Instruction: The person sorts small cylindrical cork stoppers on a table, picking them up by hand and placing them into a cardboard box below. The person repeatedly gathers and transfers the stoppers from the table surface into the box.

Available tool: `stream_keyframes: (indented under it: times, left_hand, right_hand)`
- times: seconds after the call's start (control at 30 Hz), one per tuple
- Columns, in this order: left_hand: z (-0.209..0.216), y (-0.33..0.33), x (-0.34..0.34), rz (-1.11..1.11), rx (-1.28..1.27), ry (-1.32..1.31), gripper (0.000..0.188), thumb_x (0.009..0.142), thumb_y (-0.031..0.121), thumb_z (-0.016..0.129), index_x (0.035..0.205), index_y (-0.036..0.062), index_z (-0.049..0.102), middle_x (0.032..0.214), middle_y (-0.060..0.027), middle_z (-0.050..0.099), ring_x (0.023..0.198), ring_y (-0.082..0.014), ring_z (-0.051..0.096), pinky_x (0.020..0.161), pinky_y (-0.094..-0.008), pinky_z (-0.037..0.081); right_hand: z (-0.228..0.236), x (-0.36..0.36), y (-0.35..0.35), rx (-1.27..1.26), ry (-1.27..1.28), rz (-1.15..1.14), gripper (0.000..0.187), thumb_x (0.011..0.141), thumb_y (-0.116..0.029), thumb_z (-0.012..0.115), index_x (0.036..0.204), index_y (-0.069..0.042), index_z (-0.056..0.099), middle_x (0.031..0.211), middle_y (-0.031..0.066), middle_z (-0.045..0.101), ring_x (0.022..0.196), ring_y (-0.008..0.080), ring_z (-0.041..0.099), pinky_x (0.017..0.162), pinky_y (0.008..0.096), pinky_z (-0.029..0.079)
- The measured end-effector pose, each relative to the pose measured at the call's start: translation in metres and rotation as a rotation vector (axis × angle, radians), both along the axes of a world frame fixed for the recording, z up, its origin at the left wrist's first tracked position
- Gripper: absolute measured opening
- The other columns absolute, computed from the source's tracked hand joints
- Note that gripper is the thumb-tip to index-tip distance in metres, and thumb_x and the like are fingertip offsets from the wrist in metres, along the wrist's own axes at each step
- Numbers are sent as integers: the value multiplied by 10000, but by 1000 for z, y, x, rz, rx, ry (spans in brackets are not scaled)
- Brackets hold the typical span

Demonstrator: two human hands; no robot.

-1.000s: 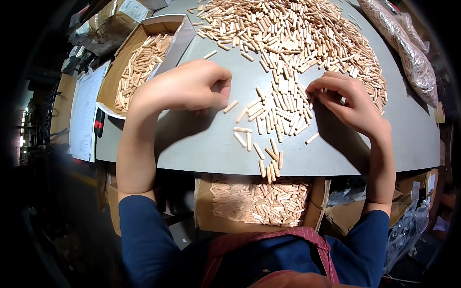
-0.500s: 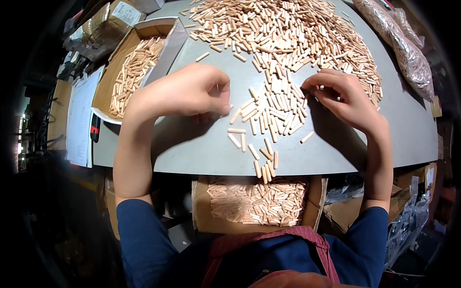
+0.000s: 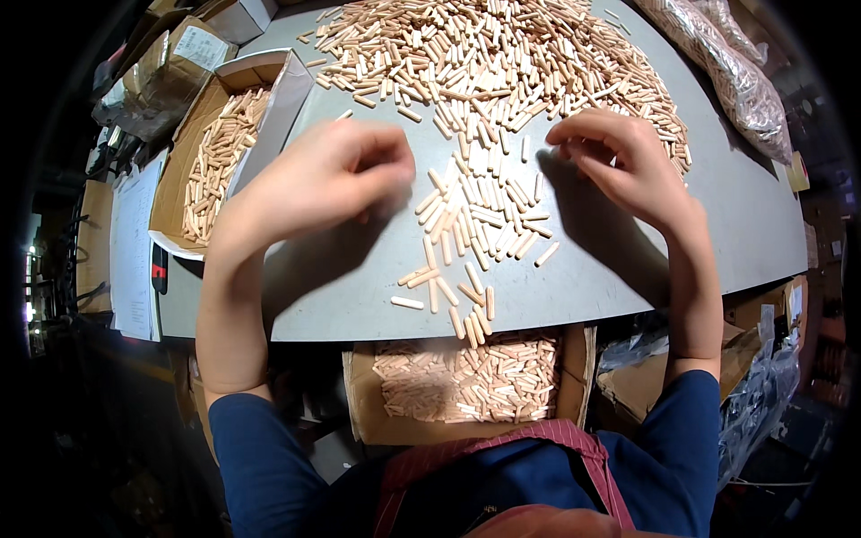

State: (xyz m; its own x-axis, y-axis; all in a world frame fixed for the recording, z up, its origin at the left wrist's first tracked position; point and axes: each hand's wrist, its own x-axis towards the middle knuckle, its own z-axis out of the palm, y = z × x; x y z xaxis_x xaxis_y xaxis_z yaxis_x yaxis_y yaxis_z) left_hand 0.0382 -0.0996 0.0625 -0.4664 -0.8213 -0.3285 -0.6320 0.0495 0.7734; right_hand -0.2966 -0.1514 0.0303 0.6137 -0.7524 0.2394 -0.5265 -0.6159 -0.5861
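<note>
Many short wooden dowel pins lie on the grey tabletop (image 3: 574, 287). The big pile (image 3: 466, 54) is at the far side, and a looser stream of dowel pins (image 3: 484, 215) runs from it toward the near edge. My left hand (image 3: 345, 170) hovers left of this stream with bent fingers; motion blurs its fingertips, so whether a pin is in them is unclear. On the stream's right side my right hand (image 3: 619, 157) is loosely curved, thumb and fingers apart, holding nothing visible. Below the edge sits a cardboard box (image 3: 363, 394) with more pins in it.
A white-sided carton (image 3: 291, 99) of dowel pins stands at the left, beside paper sheets (image 3: 134, 242) and a red-and-black tool (image 3: 160, 269). Taped boxes (image 3: 170, 67) are farther back. Clear bags of pins (image 3: 726, 81) lie at the far right. Crumpled plastic (image 3: 762, 386) hangs at the lower right.
Some dowel pins of the loose stream have shifted nearer to the table's front edge. My left hand has lifted away from the pins, and my right hand has moved slightly farther off. The view has shifted slightly.
</note>
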Motion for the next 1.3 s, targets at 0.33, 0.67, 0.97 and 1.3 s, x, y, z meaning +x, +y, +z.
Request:
stream_keyframes:
  times: [0.33,0.67,0.97,1.3]
  left_hand:
    - [-30,2,-18,-13,-362,33,248,996,111,648,1223,27,700,939,-20,671,824,-76,579,731,-257,488]
    - [-16,6,-19,-64,109,216,264,1034,48,558,1248,20,709,949,-20,705,817,-68,605,725,-227,509]
    - [4,5,-3,-38,265,-13,194,1041,113,583,1040,-39,704,790,-48,728,665,-103,685,611,-243,564]
    - [3,19,-17,-672,336,111,201,1002,100,667,1127,-27,762,892,-110,790,740,-149,737,674,-268,583]
  right_hand:
    - [-4,8,6,-6,51,140,271,843,-21,630,1095,-50,723,1001,136,676,879,303,692,768,381,555]
    - [-2,9,6,142,14,338,299,863,56,625,1130,-15,741,985,121,699,886,254,672,770,352,527]
    - [20,2,10,595,125,76,222,840,-34,587,1001,12,732,795,82,723,717,143,705,655,288,556]
    - [11,0,13,835,194,797,241,903,-29,651,1112,54,737,952,114,762,812,170,695,748,322,566]
